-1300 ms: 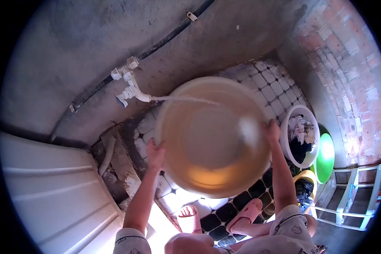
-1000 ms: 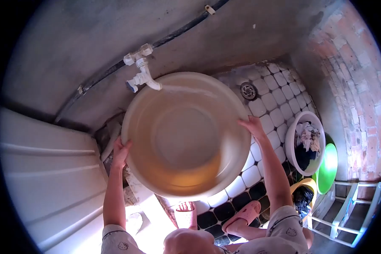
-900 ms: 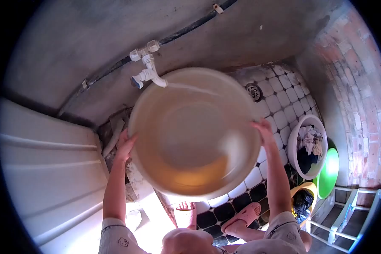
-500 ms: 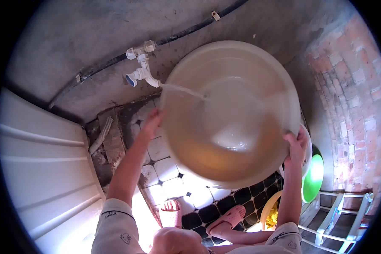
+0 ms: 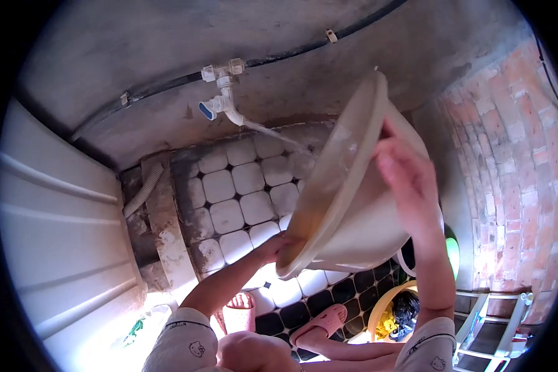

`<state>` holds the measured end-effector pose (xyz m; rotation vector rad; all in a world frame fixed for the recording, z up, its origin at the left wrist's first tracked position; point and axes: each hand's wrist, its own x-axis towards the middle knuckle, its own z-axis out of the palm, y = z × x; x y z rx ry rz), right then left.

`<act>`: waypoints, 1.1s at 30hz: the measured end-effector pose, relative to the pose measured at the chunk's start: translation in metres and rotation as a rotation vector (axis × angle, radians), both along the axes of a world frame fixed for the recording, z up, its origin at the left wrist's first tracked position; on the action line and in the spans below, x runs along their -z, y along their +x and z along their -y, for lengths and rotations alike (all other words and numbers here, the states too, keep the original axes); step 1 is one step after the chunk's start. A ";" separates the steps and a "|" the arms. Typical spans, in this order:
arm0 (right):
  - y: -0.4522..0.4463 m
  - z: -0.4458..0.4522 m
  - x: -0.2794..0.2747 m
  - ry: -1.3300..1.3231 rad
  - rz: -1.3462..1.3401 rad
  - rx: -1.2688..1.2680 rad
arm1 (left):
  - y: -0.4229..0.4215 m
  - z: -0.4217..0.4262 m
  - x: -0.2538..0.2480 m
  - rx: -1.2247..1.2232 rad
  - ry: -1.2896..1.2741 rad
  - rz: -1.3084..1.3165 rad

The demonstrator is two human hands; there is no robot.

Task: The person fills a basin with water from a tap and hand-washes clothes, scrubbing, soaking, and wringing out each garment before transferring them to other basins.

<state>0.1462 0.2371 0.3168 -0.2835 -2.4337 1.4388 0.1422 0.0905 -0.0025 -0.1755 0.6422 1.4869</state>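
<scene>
A large beige plastic basin [image 5: 372, 217] is tipped up on its side, with its opening facing left toward the tap. My left hand [image 5: 274, 248] is closed on the basin's low left rim. Against the outer wall near the upper rim is my right hand [image 5: 409, 180], blurred by motion; whether its fingers grip the basin is unclear. Water runs from the white tap [image 5: 228, 108] in a slanting stream [image 5: 273, 133] toward the basin's opening. Much of the basin's inside is hidden by its tilt.
Pale and black tiles [image 5: 248, 177] cover the floor. A yellow tub [image 5: 378, 310] holds yellow and dark cloth-like items. To the right are a green basin [image 5: 453, 257], a white rack [image 5: 493, 328] and a brick wall [image 5: 508, 167]. A corrugated hose [image 5: 146, 189] lies left.
The basin has turned from facing up to standing on its side, opening leftward. My left hand has moved down and right onto its rim; my right hand has risen along its outside.
</scene>
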 end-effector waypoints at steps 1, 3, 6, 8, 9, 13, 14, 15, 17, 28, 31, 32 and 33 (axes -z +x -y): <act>-0.002 -0.015 0.005 0.114 -0.027 0.032 | -0.005 0.007 0.025 -0.025 0.045 0.015; -0.005 -0.032 0.002 -0.156 0.009 0.219 | -0.025 0.026 0.046 -0.078 0.017 -0.018; 0.004 -0.072 0.012 -0.509 0.137 0.371 | -0.076 0.073 0.059 -0.167 -0.121 -0.278; 0.013 -0.097 0.039 -0.627 0.246 0.417 | -0.119 0.102 0.038 -0.243 -0.247 -0.478; 0.019 -0.106 0.057 -0.636 0.301 0.432 | -0.140 0.113 0.031 -0.263 -0.356 -0.564; 0.033 -0.118 0.146 -0.509 0.413 0.532 | -0.211 0.139 -0.044 -0.133 -0.340 -1.021; 0.030 -0.102 0.157 -0.449 0.400 0.624 | -0.223 0.136 -0.048 -0.116 -0.382 -1.061; 0.027 -0.092 0.164 -0.383 0.387 0.702 | -0.235 0.135 -0.051 -0.111 -0.429 -1.097; 0.029 -0.081 0.152 -0.596 0.265 0.423 | -0.244 0.141 -0.048 -0.148 -0.474 -1.106; 0.026 0.030 0.032 -0.392 -0.181 0.374 | -0.093 0.001 0.070 -0.340 -0.511 -0.904; 0.007 0.047 0.029 -0.325 -0.177 0.309 | -0.028 -0.030 0.130 -0.233 -0.349 -0.969; -0.002 0.052 0.027 -0.286 -0.158 0.305 | -0.008 -0.043 0.129 -0.202 -0.336 -0.944; -0.009 0.055 0.025 -0.316 -0.164 0.265 | 0.010 -0.052 0.116 -0.122 -0.445 -1.017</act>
